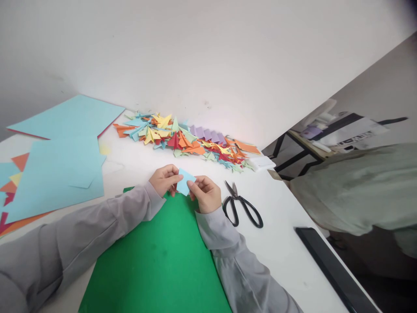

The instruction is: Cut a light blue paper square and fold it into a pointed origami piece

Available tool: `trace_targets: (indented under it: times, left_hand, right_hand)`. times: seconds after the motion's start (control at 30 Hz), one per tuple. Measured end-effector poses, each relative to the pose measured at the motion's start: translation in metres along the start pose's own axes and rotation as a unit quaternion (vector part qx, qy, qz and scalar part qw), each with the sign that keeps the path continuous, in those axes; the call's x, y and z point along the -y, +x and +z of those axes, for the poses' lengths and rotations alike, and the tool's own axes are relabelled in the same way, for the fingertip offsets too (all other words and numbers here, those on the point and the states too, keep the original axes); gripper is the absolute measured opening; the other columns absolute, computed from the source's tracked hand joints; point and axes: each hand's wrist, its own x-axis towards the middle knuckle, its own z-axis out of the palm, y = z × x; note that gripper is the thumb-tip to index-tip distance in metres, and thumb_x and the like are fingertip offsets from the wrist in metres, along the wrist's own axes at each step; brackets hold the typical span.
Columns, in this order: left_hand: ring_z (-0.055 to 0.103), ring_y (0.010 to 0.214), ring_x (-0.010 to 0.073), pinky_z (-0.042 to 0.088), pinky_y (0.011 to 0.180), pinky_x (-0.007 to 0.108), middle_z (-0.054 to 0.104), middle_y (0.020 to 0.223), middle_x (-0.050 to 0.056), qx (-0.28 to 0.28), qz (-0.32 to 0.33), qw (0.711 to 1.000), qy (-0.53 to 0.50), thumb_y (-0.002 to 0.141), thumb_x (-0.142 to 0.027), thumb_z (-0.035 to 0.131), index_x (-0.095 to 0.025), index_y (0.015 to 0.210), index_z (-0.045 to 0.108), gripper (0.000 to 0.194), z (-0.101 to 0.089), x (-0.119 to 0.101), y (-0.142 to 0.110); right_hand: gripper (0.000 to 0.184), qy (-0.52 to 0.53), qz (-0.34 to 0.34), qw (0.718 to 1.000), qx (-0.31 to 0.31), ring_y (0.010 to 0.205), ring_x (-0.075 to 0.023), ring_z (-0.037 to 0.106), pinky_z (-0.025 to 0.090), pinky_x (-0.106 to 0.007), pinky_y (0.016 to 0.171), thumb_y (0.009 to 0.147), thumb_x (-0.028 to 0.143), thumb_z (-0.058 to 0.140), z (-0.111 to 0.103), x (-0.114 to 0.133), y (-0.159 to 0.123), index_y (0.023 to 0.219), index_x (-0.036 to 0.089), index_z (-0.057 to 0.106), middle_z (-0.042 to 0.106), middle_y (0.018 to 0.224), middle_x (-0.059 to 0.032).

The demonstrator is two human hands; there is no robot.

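A small piece of light blue paper (185, 182) is pinched between my two hands, above the far end of a green board (159, 256). My left hand (163, 179) grips its left edge, with the thumb on top. On its right lower edge, my right hand (206, 193) presses with the thumb, fingers curled behind. The paper's far side is hidden from me. Black-handled scissors (239, 202) lie partly spread on the white table, just right of my right hand. Beyond my hands runs a heap of small folded paper planes (176, 137) in several colours.
Large light blue sheets (61, 174) lie at the left, with coloured scraps (20, 161) partly under them. A white wall stands behind the heap. At the right table edge is a dark flat device (332, 265); beyond it, a person in a pale green garment (355, 187).
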Motion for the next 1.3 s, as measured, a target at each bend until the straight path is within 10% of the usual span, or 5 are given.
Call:
trace_targets:
  times: [0.73, 1.3]
  left_hand:
    - [0.053, 0.036, 0.0104, 0.049, 0.033, 0.024, 0.054, 0.043, -0.002, -0.044, -0.046, 0.998, 0.010, 0.050, -0.029, 0.072, -0.010, 0.062, 0.051, 0.031, 0.004, -0.006, -0.005]
    - [0.056, 0.038, 0.0139, 0.049, 0.032, 0.023, 0.058, 0.043, 0.000, -0.077, -0.065, 0.995, -0.005, 0.057, -0.019, 0.065, -0.009, 0.062, 0.055, 0.016, 0.007, -0.012, -0.008]
  right_hand:
    - [0.021, -0.237, -0.165, 0.956, -0.040, 0.038, -0.0077, 0.042, 0.035, -0.021, 0.040, 0.072, 0.029, 0.055, 0.001, -0.010, -0.010, 0.087, 0.016, 0.059, 0.046, 0.044, 0.0064]
    - [0.026, -0.194, -0.132, 0.971, -0.047, 0.034, -0.0062, 0.038, 0.032, -0.020, 0.037, 0.070, 0.029, 0.058, 0.003, -0.008, -0.009, 0.092, 0.015, 0.059, 0.042, 0.041, 0.0087]
